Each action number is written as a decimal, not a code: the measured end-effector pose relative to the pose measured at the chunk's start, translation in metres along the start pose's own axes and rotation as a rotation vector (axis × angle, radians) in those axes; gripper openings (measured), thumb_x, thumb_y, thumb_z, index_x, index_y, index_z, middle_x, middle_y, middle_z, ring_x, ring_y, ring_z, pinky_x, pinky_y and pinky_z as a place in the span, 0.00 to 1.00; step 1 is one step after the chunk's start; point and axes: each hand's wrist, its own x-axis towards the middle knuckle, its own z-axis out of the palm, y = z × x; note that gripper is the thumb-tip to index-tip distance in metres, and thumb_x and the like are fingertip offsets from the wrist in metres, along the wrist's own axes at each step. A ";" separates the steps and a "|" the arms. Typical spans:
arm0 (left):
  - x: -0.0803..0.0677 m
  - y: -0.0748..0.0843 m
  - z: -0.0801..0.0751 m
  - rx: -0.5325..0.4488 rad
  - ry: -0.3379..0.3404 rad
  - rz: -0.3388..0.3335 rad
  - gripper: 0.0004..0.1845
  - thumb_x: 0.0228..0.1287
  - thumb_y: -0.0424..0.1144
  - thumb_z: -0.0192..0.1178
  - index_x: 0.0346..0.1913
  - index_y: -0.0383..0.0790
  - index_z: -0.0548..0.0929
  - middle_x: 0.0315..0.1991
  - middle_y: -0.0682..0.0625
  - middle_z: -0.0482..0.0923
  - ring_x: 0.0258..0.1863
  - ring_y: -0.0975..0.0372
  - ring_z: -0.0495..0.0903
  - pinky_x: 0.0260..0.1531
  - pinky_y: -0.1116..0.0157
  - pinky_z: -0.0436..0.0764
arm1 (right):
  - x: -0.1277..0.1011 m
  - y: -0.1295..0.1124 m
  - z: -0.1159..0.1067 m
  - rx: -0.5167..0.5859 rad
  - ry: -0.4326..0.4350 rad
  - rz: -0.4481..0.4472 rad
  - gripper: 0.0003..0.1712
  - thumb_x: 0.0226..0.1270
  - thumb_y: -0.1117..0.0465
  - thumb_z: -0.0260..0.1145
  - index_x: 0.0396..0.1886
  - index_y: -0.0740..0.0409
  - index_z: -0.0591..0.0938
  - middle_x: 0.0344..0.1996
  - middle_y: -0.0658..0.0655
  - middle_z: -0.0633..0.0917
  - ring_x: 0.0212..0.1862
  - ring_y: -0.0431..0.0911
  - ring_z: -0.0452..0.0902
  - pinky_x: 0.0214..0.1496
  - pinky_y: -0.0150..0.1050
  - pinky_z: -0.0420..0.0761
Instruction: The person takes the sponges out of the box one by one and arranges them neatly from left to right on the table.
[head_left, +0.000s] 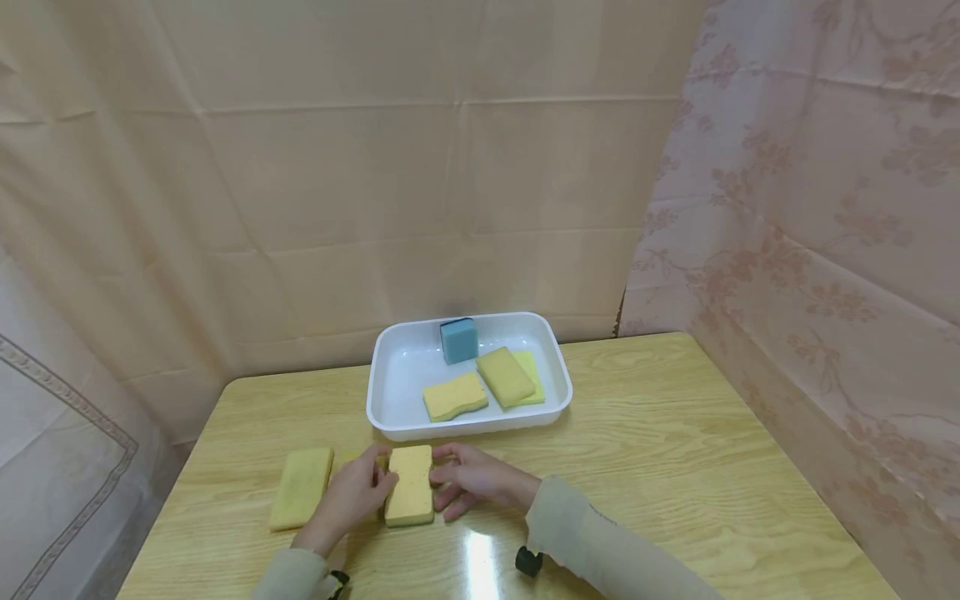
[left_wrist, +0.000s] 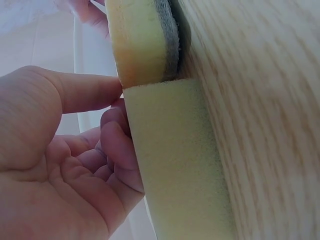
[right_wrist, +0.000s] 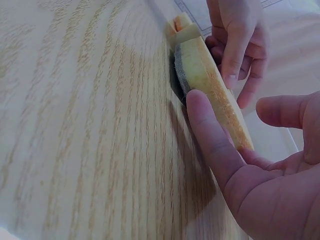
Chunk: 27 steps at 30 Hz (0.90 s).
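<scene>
A yellow sponge with a grey scouring layer beneath (head_left: 410,485) lies on the table between both hands. My left hand (head_left: 352,498) is at its left edge, the thumb touching its side and the other fingers loosely bent. On the sponge's right side, my right hand (head_left: 474,478) touches the edge with relaxed, spread fingers. Close beside my left fingers stands the side of a plain yellow sponge (left_wrist: 175,160). Farther left on the table lies a flat yellow sponge (head_left: 302,489), its right edge next to my left hand.
A white tray (head_left: 378,396) stands at the back of the wooden table (head_left: 645,467). In it are a blue sponge (head_left: 459,340) on edge, a wavy yellow sponge (head_left: 453,395), and an olive-yellow sponge (head_left: 504,377) over a brighter yellow piece (head_left: 531,379). Curtains hang behind.
</scene>
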 end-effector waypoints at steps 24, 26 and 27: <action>-0.006 0.016 -0.026 -0.045 -0.049 0.054 0.19 0.66 0.35 0.67 0.57 0.32 0.80 0.36 0.49 0.82 0.31 0.62 0.81 0.32 0.63 0.83 | -0.024 -0.025 -0.016 -0.261 -0.116 -0.052 0.30 0.78 0.53 0.60 0.72 0.64 0.70 0.55 0.62 0.83 0.53 0.58 0.82 0.54 0.50 0.84; -0.005 0.020 -0.030 -0.037 -0.050 0.077 0.18 0.66 0.35 0.68 0.56 0.32 0.81 0.42 0.46 0.83 0.36 0.59 0.83 0.38 0.59 0.85 | -0.028 -0.031 -0.020 -0.319 -0.129 -0.050 0.31 0.78 0.51 0.59 0.73 0.61 0.70 0.59 0.59 0.82 0.55 0.56 0.81 0.57 0.49 0.82; -0.005 0.022 -0.031 -0.031 -0.051 0.091 0.17 0.67 0.35 0.68 0.56 0.32 0.82 0.44 0.44 0.83 0.39 0.57 0.84 0.40 0.57 0.86 | -0.029 -0.034 -0.022 -0.332 -0.135 -0.055 0.31 0.78 0.51 0.59 0.74 0.61 0.69 0.61 0.59 0.81 0.57 0.55 0.80 0.59 0.50 0.81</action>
